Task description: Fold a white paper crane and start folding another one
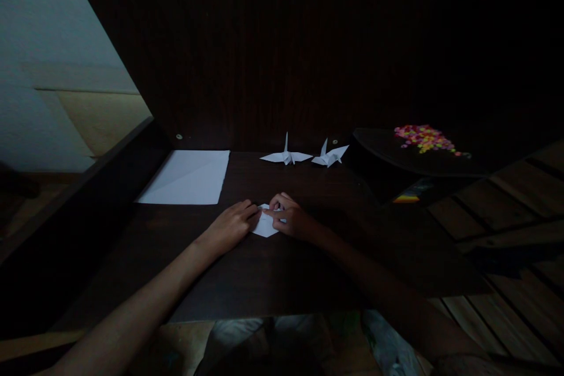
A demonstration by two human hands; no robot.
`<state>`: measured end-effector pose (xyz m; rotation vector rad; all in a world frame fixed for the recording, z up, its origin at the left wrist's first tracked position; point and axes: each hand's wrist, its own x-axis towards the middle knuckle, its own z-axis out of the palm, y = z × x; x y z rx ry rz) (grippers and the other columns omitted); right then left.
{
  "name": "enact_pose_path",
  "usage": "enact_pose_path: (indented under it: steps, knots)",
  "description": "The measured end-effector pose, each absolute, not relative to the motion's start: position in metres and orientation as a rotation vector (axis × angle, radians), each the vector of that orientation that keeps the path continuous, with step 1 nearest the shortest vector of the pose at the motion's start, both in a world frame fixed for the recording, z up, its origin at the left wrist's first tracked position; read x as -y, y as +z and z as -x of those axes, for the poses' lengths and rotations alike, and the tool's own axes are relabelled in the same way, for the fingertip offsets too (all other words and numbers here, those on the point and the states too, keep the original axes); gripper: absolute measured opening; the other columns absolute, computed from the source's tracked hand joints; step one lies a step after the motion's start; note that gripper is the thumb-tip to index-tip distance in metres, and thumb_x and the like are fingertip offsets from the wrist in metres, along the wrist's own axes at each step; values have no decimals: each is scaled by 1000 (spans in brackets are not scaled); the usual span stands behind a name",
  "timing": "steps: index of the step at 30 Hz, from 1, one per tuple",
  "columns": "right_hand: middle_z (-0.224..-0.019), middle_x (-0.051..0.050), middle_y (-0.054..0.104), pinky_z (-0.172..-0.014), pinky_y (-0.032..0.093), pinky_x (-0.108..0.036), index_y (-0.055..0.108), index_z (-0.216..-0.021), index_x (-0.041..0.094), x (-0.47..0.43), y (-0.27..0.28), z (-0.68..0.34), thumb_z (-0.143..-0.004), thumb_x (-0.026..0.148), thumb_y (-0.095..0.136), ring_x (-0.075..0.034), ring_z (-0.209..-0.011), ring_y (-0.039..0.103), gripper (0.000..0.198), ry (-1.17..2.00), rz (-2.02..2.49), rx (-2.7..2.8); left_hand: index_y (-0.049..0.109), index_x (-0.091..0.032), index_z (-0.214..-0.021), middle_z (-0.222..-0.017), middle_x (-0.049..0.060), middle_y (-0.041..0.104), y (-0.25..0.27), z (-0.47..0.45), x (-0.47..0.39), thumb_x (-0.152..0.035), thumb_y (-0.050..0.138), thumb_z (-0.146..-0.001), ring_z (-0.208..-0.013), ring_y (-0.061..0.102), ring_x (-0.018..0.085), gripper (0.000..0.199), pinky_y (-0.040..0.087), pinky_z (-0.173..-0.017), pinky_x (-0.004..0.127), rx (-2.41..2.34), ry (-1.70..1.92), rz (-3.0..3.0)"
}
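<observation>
Along the dark back panel [264, 59] we see a white paper crane [287, 158] beside a second crane [328, 159], with flat white paper [187, 177] to their left. On our right, a curved dark shelf [379, 145] bears small multicoloured pieces [425, 137].

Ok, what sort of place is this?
Likely a desk, perhaps in a home: a dark wooden desktop, flat white paper at the left, and a small folded paper nearer than the folded paper bird.

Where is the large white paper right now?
In the head view, the large white paper lies flat on the left part of the dark desk, beyond the left hand and left of the nearest paper crane.
</observation>
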<state>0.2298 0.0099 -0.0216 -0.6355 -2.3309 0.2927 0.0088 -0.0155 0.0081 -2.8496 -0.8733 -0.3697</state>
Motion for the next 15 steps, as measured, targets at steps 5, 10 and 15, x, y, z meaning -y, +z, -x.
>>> enact_pose_path:
  steps: [5, 10, 15]
  knots:
    - [-92, -8, 54, -74, 48, -36, 72, -97, 18, -9, -20, -231, -76, 7, 61, -20, -85, 48, 26, 314, 628, 2354, 62, -11, -107, -90, 10, 58, 7, -9, 18, -11, 44, -94, -83, 51, 22, 22, 50, -76, 36, 938, -366, 2811]
    - [-90, -7, 54, -71, 48, -34, 72, -98, 18, -8, -21, -230, -73, 4, 60, -19, -83, 48, 31, 328, 623, 2330, 64, -12, -108, -90, 10, 57, 8, -5, 15, -12, 47, -93, -81, 52, 21, 22, 50, -72, 34, 1014, -538, 2897]
    - [-90, -7, 55, -70, 48, -33, 72, -103, 20, -9, -24, -230, -74, 4, 60, -19, -81, 48, 35, 316, 631, 2318, 66, -16, -109, -89, 8, 57, 6, -2, 10, -13, 48, -93, -83, 55, 19, 24, 51, -74, 31, 1083, -726, 2965]
